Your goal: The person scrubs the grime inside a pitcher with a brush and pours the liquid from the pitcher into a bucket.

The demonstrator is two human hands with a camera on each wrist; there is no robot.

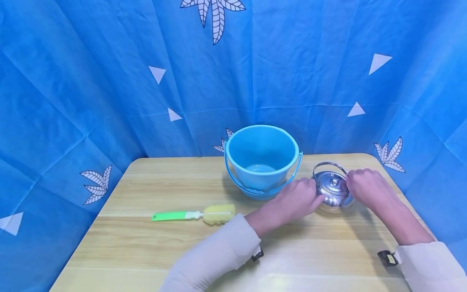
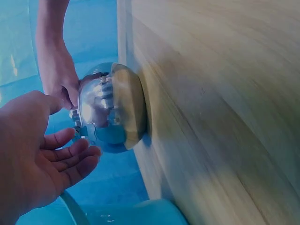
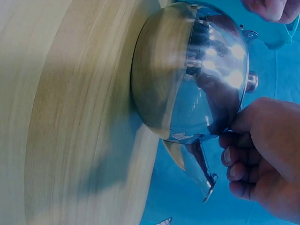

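Note:
A shiny steel kettle (image 1: 333,190) with a knobbed lid and a raised arched handle (image 1: 330,164) stands on the table's right part. My right hand (image 1: 370,188) has curled fingers and pinches the handle's right end by the lid. In the right wrist view, that hand (image 3: 269,157) meets the kettle's shoulder (image 3: 220,93) above the spout (image 3: 192,164). On the other side is my left hand (image 1: 297,198), its fingers loosely bent. The left wrist view shows the left hand's (image 2: 42,154) index fingertip beside the handle's mount; most of the handle is hidden there.
A light blue bucket (image 1: 255,176) with its handle down stands behind my left hand. Left of that arm lies a sponge brush (image 1: 219,213) with a green grip (image 1: 169,216). Blue patterned cloth (image 1: 273,73) hangs around the wooden table (image 1: 146,251).

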